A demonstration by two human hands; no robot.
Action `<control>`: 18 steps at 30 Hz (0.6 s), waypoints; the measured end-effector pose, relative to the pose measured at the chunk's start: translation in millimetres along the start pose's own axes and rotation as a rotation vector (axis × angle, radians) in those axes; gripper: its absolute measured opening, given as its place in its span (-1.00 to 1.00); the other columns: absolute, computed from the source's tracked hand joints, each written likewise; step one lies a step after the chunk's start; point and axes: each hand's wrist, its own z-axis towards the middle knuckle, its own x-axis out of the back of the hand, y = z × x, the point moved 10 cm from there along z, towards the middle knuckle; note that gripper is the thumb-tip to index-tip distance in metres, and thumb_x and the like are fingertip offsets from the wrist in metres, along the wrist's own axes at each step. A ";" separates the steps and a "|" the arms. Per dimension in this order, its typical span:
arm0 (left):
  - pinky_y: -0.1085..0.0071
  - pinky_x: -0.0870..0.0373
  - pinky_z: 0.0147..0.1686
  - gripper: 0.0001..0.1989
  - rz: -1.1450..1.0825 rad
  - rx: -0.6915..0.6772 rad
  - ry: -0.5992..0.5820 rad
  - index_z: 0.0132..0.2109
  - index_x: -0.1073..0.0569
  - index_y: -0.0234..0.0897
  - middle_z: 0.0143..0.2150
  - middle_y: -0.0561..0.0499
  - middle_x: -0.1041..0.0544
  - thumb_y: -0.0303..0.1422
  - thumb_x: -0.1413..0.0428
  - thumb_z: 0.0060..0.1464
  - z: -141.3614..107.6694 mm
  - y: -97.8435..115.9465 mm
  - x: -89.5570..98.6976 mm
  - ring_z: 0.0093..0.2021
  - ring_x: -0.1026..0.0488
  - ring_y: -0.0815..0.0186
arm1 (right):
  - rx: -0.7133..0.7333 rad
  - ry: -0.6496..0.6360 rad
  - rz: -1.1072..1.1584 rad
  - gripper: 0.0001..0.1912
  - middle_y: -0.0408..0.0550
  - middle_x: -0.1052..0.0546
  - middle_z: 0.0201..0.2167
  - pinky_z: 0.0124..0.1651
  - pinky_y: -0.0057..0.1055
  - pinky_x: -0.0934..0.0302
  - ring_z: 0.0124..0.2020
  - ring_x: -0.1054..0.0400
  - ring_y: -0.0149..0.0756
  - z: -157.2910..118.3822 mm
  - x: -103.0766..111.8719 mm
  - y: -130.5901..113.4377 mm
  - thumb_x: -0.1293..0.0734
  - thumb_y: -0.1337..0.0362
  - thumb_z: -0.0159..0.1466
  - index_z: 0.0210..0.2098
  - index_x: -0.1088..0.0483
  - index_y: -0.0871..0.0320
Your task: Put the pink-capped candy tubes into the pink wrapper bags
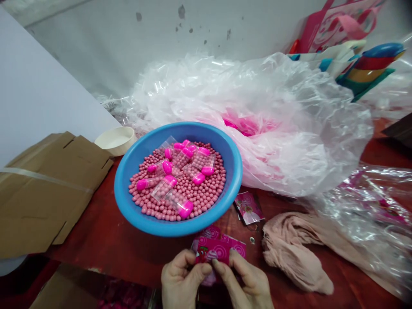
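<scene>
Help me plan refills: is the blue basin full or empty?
Partly filled: in the blue basin, pink beads cover the bottom, with pink-capped tubes lying on top; bare blue wall shows above them.

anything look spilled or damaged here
No spill shows: the pink beads lie inside the blue basin. The wall behind may be damaged, though: dark blotches mar its pale surface.
</scene>
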 end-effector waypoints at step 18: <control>0.43 -0.44 -0.32 -0.83 0.286 -0.119 -0.166 -0.38 -0.59 -0.25 -0.45 0.00 -0.62 -0.26 -0.22 -0.11 18.9 24.7 -20.3 -0.38 -0.51 0.24 | -0.096 0.019 0.079 -0.61 -0.13 -0.48 -0.60 -0.43 -0.51 -0.28 -0.54 -0.35 -0.33 13.3 13.1 1.8 -0.22 0.02 0.24 -0.47 -0.51 0.15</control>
